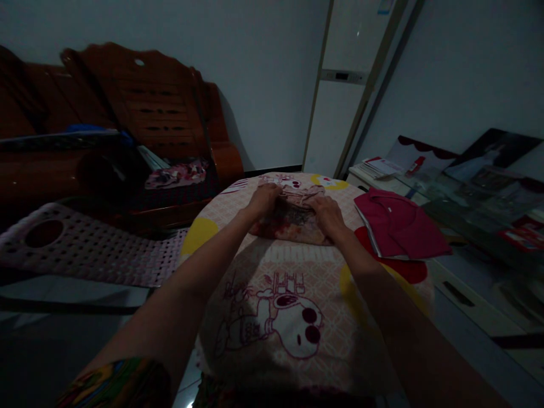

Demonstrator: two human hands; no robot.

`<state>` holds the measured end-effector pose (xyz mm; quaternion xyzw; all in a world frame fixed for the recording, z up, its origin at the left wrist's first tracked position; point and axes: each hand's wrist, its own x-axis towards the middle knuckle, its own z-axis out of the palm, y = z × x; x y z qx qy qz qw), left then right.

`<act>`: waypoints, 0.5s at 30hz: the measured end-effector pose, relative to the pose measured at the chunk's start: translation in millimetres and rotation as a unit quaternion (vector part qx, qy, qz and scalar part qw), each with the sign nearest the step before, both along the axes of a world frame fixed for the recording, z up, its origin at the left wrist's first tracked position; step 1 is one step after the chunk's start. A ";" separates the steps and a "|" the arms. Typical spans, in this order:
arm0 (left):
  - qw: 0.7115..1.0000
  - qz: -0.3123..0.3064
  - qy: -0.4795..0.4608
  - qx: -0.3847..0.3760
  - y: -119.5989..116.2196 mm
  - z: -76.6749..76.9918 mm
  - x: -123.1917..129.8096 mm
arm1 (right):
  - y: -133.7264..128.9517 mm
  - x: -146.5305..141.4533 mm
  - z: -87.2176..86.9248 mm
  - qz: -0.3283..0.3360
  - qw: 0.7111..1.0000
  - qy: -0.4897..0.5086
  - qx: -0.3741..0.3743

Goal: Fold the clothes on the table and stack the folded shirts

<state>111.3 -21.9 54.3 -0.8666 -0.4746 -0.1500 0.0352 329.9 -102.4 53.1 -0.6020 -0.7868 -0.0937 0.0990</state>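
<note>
A patterned pink garment [293, 226] with dark and reddish patches lies on the cartoon-print cloth [335, 317] that covers the round table in front of me. Its far edge is gathered in wrinkles. My left hand [264, 199] grips the far left corner, fingers curled into the fabric. At the right side of that gathered edge, my right hand [329, 215] is closed on the same garment. The fingertips of both hands are partly hidden in the folds. To the right of my right hand lies a folded magenta shirt [403, 226], apart from it.
A woven pink chair [114, 255] stands close on the left, before a wooden sofa [157, 107] with a patterned cloth [181, 173] on its seat. A glass-topped cabinet [437, 192] borders the table's right side. Behind stands a tall white air conditioner [335, 119].
</note>
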 end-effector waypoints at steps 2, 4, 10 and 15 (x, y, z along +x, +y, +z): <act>0.999 -0.007 -0.033 0.015 -0.1 -8.7 1.4 | 0.9 -1.5 -6.9 0.016 1.000 -0.001 -0.005; 0.998 -0.048 -0.014 -0.038 -9.4 -20.0 -3.5 | -7.9 0.1 -20.4 0.037 0.998 -0.012 -0.042; 0.980 -0.108 0.106 -0.129 -37.1 -55.3 -20.8 | -30.6 6.1 -65.8 0.060 0.989 -0.045 -0.128; 0.987 -0.070 0.097 -0.104 -34.1 -64.5 -14.1 | -18.2 0.8 -76.2 0.019 0.992 -0.037 -0.122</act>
